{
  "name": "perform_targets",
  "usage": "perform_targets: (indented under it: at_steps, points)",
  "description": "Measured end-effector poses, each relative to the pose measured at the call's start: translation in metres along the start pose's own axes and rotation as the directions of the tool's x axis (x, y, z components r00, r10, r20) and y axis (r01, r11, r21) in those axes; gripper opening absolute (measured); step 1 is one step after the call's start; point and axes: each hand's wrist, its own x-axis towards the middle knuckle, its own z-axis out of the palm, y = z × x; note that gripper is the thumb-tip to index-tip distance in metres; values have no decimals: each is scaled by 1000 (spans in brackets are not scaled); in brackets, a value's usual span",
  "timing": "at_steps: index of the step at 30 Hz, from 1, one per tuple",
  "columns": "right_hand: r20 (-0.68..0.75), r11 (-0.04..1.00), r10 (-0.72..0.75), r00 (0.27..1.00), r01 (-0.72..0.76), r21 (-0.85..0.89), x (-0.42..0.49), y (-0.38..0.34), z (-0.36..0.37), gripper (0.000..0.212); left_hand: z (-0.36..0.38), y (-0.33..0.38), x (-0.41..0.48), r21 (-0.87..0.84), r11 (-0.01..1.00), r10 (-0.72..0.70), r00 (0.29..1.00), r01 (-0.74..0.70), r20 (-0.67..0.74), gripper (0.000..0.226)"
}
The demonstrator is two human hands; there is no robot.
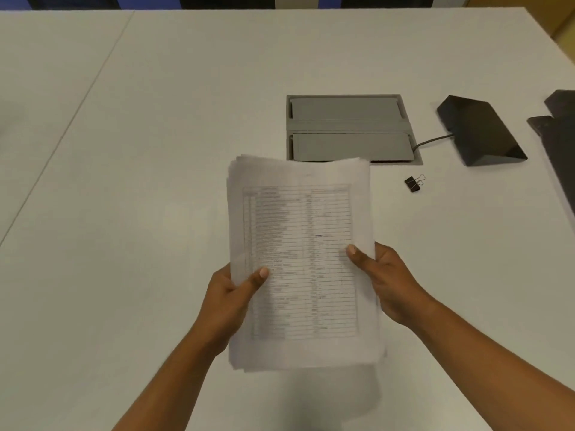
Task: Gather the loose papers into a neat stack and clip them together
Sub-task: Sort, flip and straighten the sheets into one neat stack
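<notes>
We hold a thick stack of white printed paper sheets point(301, 262), matte and thin, with a ruled table of blurred text on the top page; the edges at the top and lower corners fan slightly, so the sheets are not quite squared. Our left hand point(231, 295) grips the stack's left edge from about 8 o'clock, thumb pressed flat on the top page and the fingers tucked out of sight beneath. Our right hand point(384, 276) clamps the right edge from about 4 o'clock, thumb likewise on top, fingers curled behind. Both bare forearms rise from the lower corners and the stack lies between the two hands, lifted above the smooth white laminate table point(140, 181), where it casts a soft shadow below. A small black metal binder clip with silver wire handles point(413, 182) lies on the table at roughly 2 o'clock from the stack, well apart from either hand. Behind the stack's top edge sits a grey rectangular recessed cable hatch point(350, 127), and to its right, at 3 o'clock, a black wedge-shaped plastic device point(480, 130) with a grey cord.
</notes>
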Motion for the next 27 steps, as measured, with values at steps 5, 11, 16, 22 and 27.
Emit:
perform_targets:
  at_steps: [5,11,16,22,27]
  points:
    - [-263,973,138,955,-180,-141,17,17,-18,37,-33,-19,-18,-29,997,-77,984,74,-159,28]
    - [-596,607,27,802,-487,-628,35,74,-27,53,-75,-34,-42,-69,993,-115,937,97,-329,20]
    - [-637,342,31,771,-606,-718,45,102,2,96,-88,-38,-56,-81,993,-110,932,87,-345,24]
    - [-717,451,115,688,-679,-579,54,114,8,107,-99,-48,-61,-91,993,-106,928,78,-357,66]
    - [-694,640,146,705,-602,-477,56,118,-16,78,-103,-53,-60,-99,990,-129,904,96,-408,19]
